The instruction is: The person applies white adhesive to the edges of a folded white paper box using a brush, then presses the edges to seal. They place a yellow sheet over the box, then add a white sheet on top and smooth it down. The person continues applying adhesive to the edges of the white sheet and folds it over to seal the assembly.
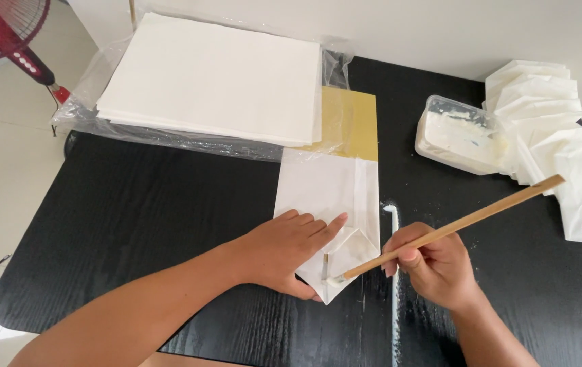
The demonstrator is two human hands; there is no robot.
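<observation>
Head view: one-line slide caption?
Left hand pins a folded paper bag; right hand holds a stick brush at its flap.

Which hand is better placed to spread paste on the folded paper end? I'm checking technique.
Probably the right hand: it grips the wooden stick, tip at the folded corner. The left hand lies flat on the white paper.

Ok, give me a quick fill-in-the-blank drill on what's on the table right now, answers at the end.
1. The right hand holds a thin wooden ____ whose tip touches the folded white paper.
2. The left hand presses flat on the folded paper, which lies on a ____ table.
3. The clear plastic tub of white paste stands to the ____ of the big stack of white sheets.
4. The finished folded pieces are piled at the table's ____ edge.

Missing words: stick; black; right; right
</observation>
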